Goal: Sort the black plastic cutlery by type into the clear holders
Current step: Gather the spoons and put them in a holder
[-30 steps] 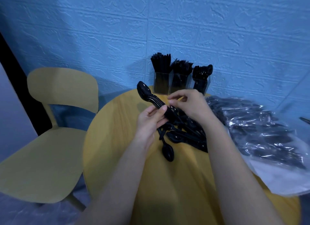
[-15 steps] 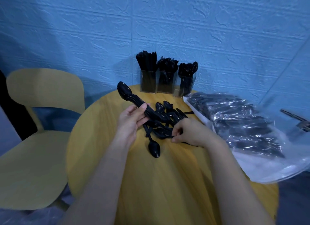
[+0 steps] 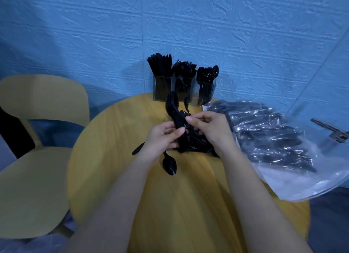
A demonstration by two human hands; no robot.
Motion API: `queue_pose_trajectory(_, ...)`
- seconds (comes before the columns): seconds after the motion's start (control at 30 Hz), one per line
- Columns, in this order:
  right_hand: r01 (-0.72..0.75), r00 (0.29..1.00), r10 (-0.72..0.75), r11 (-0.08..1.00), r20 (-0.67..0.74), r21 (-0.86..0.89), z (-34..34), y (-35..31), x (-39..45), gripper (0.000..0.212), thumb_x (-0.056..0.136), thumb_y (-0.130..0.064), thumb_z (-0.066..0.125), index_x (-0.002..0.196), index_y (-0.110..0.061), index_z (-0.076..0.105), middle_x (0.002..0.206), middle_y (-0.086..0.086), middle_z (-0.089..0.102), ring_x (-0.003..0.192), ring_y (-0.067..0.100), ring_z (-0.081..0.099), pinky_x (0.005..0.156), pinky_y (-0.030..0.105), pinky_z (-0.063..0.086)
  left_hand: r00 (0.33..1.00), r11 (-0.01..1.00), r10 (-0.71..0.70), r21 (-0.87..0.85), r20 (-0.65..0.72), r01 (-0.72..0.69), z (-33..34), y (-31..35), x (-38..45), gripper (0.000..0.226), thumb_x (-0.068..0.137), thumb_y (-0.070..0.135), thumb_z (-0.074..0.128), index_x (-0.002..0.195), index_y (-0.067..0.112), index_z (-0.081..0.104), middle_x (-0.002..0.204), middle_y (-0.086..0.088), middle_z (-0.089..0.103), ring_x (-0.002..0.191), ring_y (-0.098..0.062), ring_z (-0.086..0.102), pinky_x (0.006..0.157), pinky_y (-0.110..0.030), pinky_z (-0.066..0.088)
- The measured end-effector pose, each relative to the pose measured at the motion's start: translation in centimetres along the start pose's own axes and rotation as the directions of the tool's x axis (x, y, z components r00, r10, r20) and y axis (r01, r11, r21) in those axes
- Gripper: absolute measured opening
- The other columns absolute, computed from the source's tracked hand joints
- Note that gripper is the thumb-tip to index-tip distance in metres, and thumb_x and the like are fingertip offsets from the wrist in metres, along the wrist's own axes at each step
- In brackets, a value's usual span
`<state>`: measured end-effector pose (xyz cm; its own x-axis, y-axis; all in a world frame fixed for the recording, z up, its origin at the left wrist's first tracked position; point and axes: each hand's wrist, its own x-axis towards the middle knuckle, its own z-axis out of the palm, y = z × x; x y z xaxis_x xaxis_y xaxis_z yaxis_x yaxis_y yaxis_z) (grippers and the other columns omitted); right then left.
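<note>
Blue textured wall [image 3: 245, 35] fills the back, a yellow chair [image 3: 37, 158] sits off the round yellow table's [image 3: 113, 158] left edge. Over the right edge spills a clear plastic bag [image 3: 273, 149], packed with more black cutlery, and it crowds the working spot. At the far edge stand three clear holders [image 3: 184, 88]: knives left, forks middle, spoons right. Mid-table, a loose pile of spoons [image 3: 198, 145], one stray spoon [image 3: 170, 165] lying nearest. Left hand [image 3: 162, 137] is curled round a stacked bundle of spoons [image 3: 172, 109], bowls pointing at the holders. Right hand [image 3: 209, 126] pinches at that bundle's top, fingers bent. No writing readable anywhere.
</note>
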<state>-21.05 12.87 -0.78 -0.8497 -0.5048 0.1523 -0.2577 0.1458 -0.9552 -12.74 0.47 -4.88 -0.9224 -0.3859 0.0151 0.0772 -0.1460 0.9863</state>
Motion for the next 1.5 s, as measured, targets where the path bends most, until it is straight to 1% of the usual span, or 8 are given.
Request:
queue_pose_trajectory(0.27, 0.037, 0.999, -0.038, 0.999, -0.032, -0.015, 1.9, 1.2, 0.3, 0.008, 0.080, -0.030, 0.073, 0.073, -0.025, 0.072, 0.086, -0.002, 0.072, 0.087, 0.014, 0.067, 0.081, 0.029, 0.053, 1.000, 1.000, 0.019, -0.017, -0.003, -0.019, 0.2, 0.3, -0.1, 0.015, 0.088, 0.008, 0.064, 0.099, 0.018, 0.066, 0.086, -0.001, 0.075, 0.085, -0.013, 0.071, 0.066, -0.021, 0.056)
queue_pose_trajectory(0.47, 0.083, 0.997, -0.082, 0.991, 0.008, -0.109, 2.5, 1.2, 0.8, 0.010, 0.088, -0.033, 0.064, 0.089, -0.027, 0.072, 0.101, 0.001, 0.065, 0.090, 0.011, 0.061, 0.075, 0.015, 0.046, 0.993, 0.997, 0.014, -0.074, -0.121, -0.023, -0.9, 0.6, 0.4, 0.018, 0.086, 0.008, 0.065, 0.105, 0.010, 0.067, 0.093, -0.006, 0.074, 0.088, -0.018, 0.071, 0.074, -0.028, 0.059)
queue_pose_trajectory(0.67, 0.120, 0.972, 0.028, 0.795, 0.233, -0.594, 1.2, 2.6, 1.3, 0.016, 0.086, -0.026, 0.068, 0.100, -0.019, 0.072, 0.092, -0.011, 0.053, 0.090, 0.008, 0.050, 0.076, 0.022, 0.038, 0.950, 0.982, 0.021, -0.171, -0.311, -0.078, -3.1, 0.9, 0.8, 0.019, 0.088, 0.007, 0.062, 0.106, 0.005, 0.063, 0.098, -0.008, 0.072, 0.088, -0.017, 0.071, 0.074, -0.024, 0.058)
queue_pose_trajectory(0.77, 0.161, 0.963, 0.045, 0.700, 0.267, -0.695, 1.5, 3.1, 1.3, 0.017, 0.086, -0.027, 0.068, 0.101, -0.020, 0.071, 0.097, -0.008, 0.049, 0.090, 0.009, 0.049, 0.075, 0.022, 0.039, 0.942, 0.980, 0.009, -0.186, -0.336, -0.076, -3.1, 0.8, 0.9, 0.014, 0.089, 0.007, 0.062, 0.102, 0.007, 0.064, 0.099, -0.008, 0.072, 0.089, -0.018, 0.071, 0.077, -0.027, 0.058)
queue_pose_trajectory(0.9, 0.172, 0.970, -0.002, 0.709, 0.242, -0.684, 1.3, 3.0, 1.2, 0.005, 0.088, -0.022, 0.065, 0.090, -0.019, 0.070, 0.089, -0.008, 0.057, 0.084, 0.008, 0.053, 0.064, 0.015, 0.038, 0.941, 0.975, 0.008, -0.207, -0.337, -0.082, -3.3, 0.9, 0.8, 0.012, 0.089, 0.008, 0.061, 0.101, 0.009, 0.063, 0.100, -0.007, 0.072, 0.091, -0.018, 0.071, 0.079, -0.029, 0.058)
queue_pose_trajectory(1.17, 0.054, 0.998, -0.057, 0.897, 0.008, -0.439, -0.2, 2.3, 1.7, 0.011, 0.090, -0.023, 0.063, 0.095, -0.017, 0.071, 0.083, -0.008, 0.065, 0.071, -0.002, 0.055, 0.058, 0.003, 0.041, 0.959, 0.980, 0.026, -0.181, -0.282, -0.079, -3.0, 0.7, 0.9, 0.021, 0.089, 0.008, 0.061, 0.110, 0.003, 0.062, 0.099, -0.008, 0.072, 0.090, -0.019, 0.071, 0.077, -0.027, 0.058)
queue_pose_trajectory(1.33, 0.088, 0.995, -0.093, 0.988, -0.038, -0.124, -0.2, 1.1, 1.3, 0.012, 0.092, -0.015, 0.059, 0.087, -0.012, 0.071, 0.069, -0.014, 0.062, 0.060, -0.007, 0.054, 0.062, 0.008, 0.042, 0.990, 0.995, 0.013, -0.093, -0.141, -0.026, -2.0, 0.6, 0.7, 0.021, 0.087, 0.010, 0.063, 0.108, 0.008, 0.063, 0.097, -0.005, 0.073, 0.092, -0.019, 0.071, 0.078, -0.029, 0.058)
queue_pose_trajectory(1.5, 0.141, 0.990, -0.141, 0.990, -0.017, -0.012, 1.4, 0.6, 1.0, 0.007, 0.087, -0.015, 0.066, 0.088, -0.010, 0.072, 0.072, -0.002, 0.067, 0.058, -0.001, 0.057, 0.060, 0.014, 0.047, 0.999, 1.000, 0.024, 0.014, -0.028, -0.024, -0.7, 0.3, 0.5, 0.014, 0.088, 0.008, 0.063, 0.098, 0.017, 0.066, 0.087, 0.001, 0.074, 0.086, -0.013, 0.071, 0.070, -0.024, 0.057)
